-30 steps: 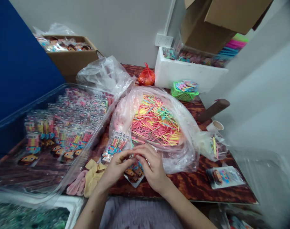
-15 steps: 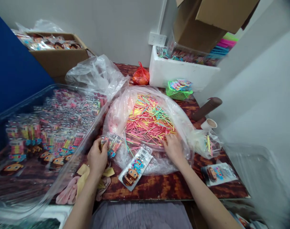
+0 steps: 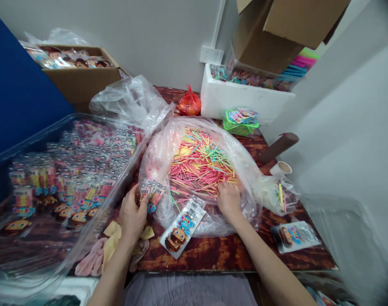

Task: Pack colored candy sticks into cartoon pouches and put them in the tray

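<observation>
My left hand (image 3: 133, 212) is closed on several small printed packets (image 3: 153, 194) filled with coloured sticks, held by the front left of a large clear plastic bag (image 3: 245, 165). In that open bag lies a heap of thin pink, yellow, green and blue sticks (image 3: 200, 165). My right hand (image 3: 228, 199) rests at the heap's near right edge with its fingers curled down among the sticks; what the fingertips hold is hidden. Between my hands, partly on the bag's edge, lies a flat printed pouch (image 3: 184, 227) with a cartoon face.
A clear tub (image 3: 117, 185) full of filled packets stands left. Pink and yellow cloths (image 3: 95, 257) lie before it. To the right are a paper cup (image 3: 281, 168), a brown flask (image 3: 278, 148) and another pouch (image 3: 294, 236). A white foam box (image 3: 245, 100) and red bag (image 3: 189, 102) stand behind.
The whole view has shifted slightly. My left hand still holds the packets, a little turned. My right hand stays at the sticks' near right edge, with its fingers slightly more tucked in.
</observation>
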`<state>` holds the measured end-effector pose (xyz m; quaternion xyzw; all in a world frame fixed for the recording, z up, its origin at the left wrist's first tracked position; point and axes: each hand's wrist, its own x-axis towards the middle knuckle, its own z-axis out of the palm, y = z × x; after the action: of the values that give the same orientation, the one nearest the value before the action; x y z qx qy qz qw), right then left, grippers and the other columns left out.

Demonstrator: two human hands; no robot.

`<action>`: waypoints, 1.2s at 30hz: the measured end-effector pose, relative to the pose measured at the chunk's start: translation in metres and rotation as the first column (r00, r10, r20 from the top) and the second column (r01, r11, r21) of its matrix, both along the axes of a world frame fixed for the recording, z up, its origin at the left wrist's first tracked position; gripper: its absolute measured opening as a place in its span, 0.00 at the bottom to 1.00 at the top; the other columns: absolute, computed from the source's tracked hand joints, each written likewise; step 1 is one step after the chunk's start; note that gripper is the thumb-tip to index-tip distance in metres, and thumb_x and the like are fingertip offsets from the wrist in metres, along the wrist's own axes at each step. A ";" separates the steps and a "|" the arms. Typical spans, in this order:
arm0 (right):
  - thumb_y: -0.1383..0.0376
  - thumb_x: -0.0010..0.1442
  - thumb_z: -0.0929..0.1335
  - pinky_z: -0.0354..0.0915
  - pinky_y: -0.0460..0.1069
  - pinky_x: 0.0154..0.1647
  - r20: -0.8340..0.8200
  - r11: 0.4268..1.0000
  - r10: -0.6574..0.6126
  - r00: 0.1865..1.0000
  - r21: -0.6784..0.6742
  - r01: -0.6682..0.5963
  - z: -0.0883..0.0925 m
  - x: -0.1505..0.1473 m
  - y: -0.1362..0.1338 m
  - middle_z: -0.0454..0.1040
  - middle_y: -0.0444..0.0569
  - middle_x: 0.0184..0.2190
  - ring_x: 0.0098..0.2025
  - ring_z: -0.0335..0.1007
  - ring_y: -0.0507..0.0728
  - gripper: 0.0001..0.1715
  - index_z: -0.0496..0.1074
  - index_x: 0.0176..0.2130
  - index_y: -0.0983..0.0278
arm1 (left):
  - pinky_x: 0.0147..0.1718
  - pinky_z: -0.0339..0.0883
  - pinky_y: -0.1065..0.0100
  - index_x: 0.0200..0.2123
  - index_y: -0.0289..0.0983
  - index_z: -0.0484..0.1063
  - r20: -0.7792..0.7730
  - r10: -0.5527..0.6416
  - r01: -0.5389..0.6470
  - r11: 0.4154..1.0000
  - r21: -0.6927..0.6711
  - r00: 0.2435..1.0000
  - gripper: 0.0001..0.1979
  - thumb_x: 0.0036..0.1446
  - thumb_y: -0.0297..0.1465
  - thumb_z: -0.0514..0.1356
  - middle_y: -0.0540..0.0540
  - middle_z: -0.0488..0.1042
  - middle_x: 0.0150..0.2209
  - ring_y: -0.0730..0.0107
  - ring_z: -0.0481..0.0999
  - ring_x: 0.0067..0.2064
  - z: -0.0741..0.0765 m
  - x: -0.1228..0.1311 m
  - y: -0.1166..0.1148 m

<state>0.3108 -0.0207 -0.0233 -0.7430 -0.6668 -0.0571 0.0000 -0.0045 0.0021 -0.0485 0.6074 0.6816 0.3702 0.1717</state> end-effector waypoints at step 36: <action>0.71 0.65 0.59 0.53 0.50 0.39 -0.244 0.974 0.220 0.944 0.002 -0.227 0.002 0.010 0.042 0.77 0.52 0.31 0.34 0.68 0.57 0.13 0.71 0.35 0.65 | 0.52 0.63 0.55 0.57 0.34 0.65 -0.299 -0.102 0.135 0.987 0.091 0.949 0.21 0.63 0.36 0.52 0.38 0.72 0.52 0.51 0.69 0.52 0.016 0.004 0.002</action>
<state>0.3205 0.0218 -0.0217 -0.6640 -0.7424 0.0433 0.0786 -0.0002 0.0038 -0.0327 0.7039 0.6403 0.3023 0.0570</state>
